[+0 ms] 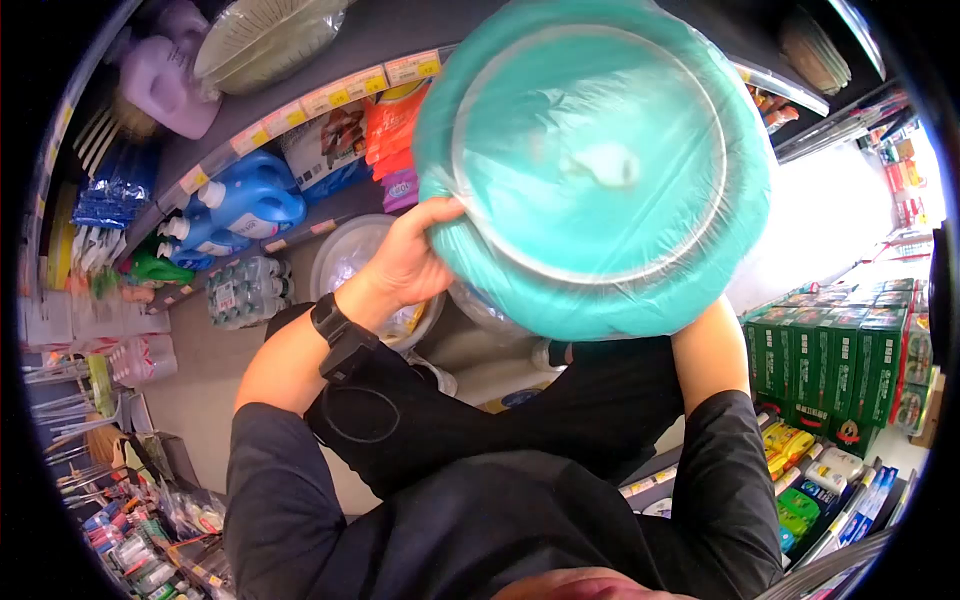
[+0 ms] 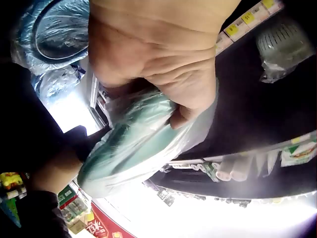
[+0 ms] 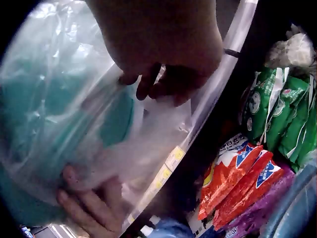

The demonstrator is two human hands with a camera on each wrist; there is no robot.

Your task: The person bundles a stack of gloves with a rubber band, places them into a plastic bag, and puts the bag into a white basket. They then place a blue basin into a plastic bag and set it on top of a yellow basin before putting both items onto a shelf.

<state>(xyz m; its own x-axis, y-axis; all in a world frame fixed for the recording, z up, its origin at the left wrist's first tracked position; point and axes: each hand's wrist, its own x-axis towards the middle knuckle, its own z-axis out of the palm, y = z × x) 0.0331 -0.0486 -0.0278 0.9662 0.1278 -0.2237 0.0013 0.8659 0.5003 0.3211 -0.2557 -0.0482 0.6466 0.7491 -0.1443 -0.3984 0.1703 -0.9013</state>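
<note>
A round teal plastic basin point(image 1: 600, 170) in a clear plastic bag is held up before the person, its flat ringed base towards the head camera. The left hand point(image 1: 410, 250) grips its near left edge, thumb on the base side. In the left wrist view, that hand point(image 2: 163, 59) bends over the wrapped rim. The basin hides the right hand in the head view, where only the right forearm point(image 1: 712, 350) shows. In the right wrist view, the right hand point(image 3: 163, 64) curls its fingers on the loose clear bag point(image 3: 163, 119) behind the basin.
Shelves with price tags point(image 1: 330, 97) curve close behind the basin, holding blue jugs point(image 1: 250, 205) and orange packets point(image 1: 393, 130). Shrink-wrapped bottles point(image 1: 250, 292) and a pale tub point(image 1: 350, 255) stand on the floor. Green cartons point(image 1: 830, 360) are stacked at right.
</note>
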